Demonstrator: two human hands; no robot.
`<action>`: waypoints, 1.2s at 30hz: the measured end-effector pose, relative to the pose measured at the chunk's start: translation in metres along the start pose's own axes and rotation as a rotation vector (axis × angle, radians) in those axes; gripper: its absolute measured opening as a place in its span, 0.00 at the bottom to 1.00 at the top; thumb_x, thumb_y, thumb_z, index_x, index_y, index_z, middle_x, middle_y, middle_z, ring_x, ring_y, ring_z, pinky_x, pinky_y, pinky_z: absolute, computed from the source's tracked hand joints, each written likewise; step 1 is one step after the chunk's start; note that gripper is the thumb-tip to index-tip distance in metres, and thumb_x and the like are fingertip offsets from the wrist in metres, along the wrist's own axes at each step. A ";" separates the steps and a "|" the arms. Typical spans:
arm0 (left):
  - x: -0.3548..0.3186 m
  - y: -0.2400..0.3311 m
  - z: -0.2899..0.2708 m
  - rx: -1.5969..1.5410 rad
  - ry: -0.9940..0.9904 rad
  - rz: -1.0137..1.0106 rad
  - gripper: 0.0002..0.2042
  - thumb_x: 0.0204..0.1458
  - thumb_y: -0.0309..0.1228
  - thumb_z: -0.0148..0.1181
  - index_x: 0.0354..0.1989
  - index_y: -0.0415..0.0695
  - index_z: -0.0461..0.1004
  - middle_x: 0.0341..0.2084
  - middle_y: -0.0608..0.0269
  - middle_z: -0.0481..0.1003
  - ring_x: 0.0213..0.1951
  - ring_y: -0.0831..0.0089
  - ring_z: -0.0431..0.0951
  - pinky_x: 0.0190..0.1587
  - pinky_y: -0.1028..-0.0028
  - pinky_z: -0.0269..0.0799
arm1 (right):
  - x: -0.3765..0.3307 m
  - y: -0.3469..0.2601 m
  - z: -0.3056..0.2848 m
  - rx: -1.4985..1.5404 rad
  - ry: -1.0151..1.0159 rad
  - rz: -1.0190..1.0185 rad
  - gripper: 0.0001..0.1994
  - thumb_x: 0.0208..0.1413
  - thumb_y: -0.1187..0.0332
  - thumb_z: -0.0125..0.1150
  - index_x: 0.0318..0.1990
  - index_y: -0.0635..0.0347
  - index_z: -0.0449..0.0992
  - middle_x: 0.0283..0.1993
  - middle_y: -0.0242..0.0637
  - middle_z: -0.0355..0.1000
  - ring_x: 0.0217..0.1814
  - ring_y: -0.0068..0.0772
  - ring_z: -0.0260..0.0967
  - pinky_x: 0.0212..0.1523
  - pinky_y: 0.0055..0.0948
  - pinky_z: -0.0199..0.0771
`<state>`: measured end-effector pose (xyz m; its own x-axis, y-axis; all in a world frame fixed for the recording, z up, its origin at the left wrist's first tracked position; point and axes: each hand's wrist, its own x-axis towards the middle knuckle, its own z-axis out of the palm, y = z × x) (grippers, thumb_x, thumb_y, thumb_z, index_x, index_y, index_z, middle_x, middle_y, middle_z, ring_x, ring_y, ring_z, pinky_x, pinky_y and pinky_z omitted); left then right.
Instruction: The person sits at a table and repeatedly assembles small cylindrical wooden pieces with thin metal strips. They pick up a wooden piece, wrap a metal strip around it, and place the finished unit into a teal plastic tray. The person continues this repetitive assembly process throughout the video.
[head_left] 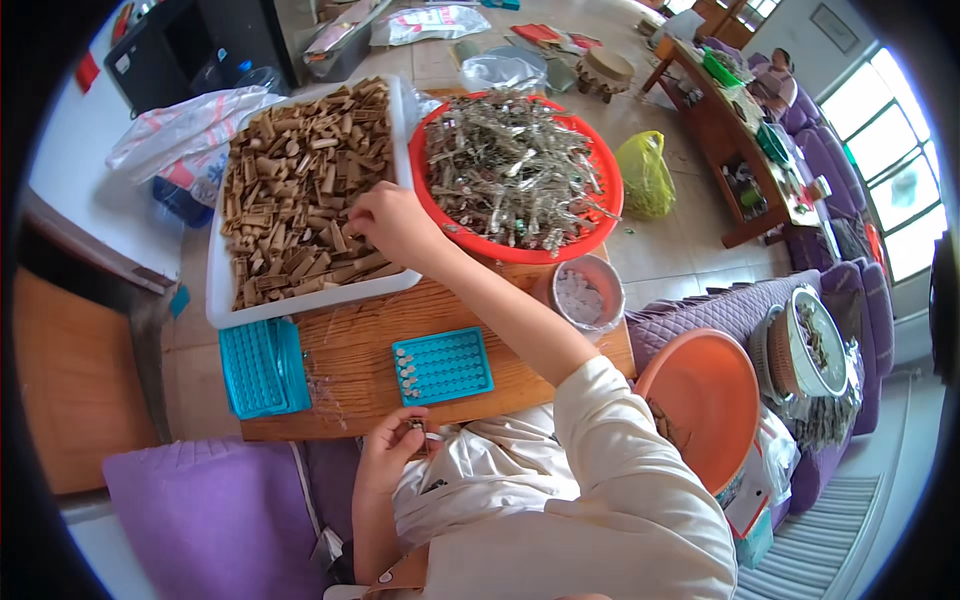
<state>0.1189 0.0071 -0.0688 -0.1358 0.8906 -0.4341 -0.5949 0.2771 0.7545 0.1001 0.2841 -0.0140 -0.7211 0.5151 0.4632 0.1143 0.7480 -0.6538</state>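
My right hand (390,222) reaches over the right side of a white plastic tub (402,130) heaped with short brown card-like pieces (310,190). Its fingers are pinched together at the heap, and what they hold is hidden. Close to my lap, below the wooden table's front edge, my left hand (393,445) is closed around a small brown piece (420,437) with a pale strip by the fingers. Between the hands lies a teal tray (450,368) of rows of small hollows, with several whitish round bits (406,370) along its left side.
A red basin (612,205) of silvery wiry strips stands right of the tub. A bucket of white pieces (582,298) sits at the table's right edge, stacked teal trays (262,368) at its left. An orange basin (705,390) is beside me. Another person (775,85) sits far right.
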 end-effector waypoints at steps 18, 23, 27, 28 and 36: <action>0.028 -0.005 0.061 -0.239 0.089 0.135 0.17 0.57 0.32 0.41 0.54 0.41 0.58 0.43 0.52 0.69 0.39 0.64 0.75 0.39 0.71 0.74 | -0.146 -0.014 -0.050 0.295 0.341 0.425 0.13 0.44 0.78 0.56 0.40 0.65 0.72 0.35 0.38 0.69 0.34 0.28 0.69 0.35 0.23 0.69; 0.038 0.015 0.085 -0.195 0.132 0.343 0.16 0.57 0.28 0.41 0.53 0.40 0.59 0.44 0.52 0.67 0.43 0.64 0.72 0.45 0.69 0.71 | -0.177 -0.028 -0.069 0.649 0.486 0.537 0.13 0.49 0.80 0.53 0.44 0.68 0.69 0.37 0.32 0.68 0.37 0.18 0.66 0.38 0.17 0.66; 0.054 0.026 0.104 -0.206 0.143 0.435 0.16 0.57 0.27 0.40 0.54 0.40 0.59 0.43 0.52 0.68 0.44 0.65 0.72 0.46 0.69 0.70 | -0.194 -0.050 -0.082 0.832 0.538 0.606 0.14 0.50 0.76 0.54 0.46 0.68 0.68 0.37 0.33 0.70 0.37 0.17 0.66 0.39 0.16 0.65; 0.056 0.028 0.108 -0.207 0.156 0.465 0.16 0.57 0.27 0.40 0.54 0.40 0.59 0.43 0.53 0.68 0.43 0.66 0.72 0.46 0.70 0.69 | -0.197 -0.054 -0.082 0.867 0.557 0.580 0.14 0.50 0.76 0.54 0.46 0.67 0.68 0.37 0.33 0.71 0.38 0.17 0.66 0.38 0.16 0.66; 0.056 0.042 0.128 -0.189 0.083 0.582 0.17 0.56 0.29 0.44 0.53 0.39 0.59 0.42 0.56 0.69 0.46 0.68 0.70 0.48 0.71 0.68 | -0.202 -0.073 -0.083 0.820 0.633 0.475 0.13 0.49 0.78 0.54 0.44 0.69 0.69 0.40 0.34 0.68 0.40 0.20 0.65 0.41 0.18 0.64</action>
<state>0.1873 0.1144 0.0016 -0.5366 0.8436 -0.0202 -0.5340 -0.3210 0.7822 0.2944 0.1603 -0.0101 -0.2229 0.9660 0.1309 -0.3648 0.0419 -0.9302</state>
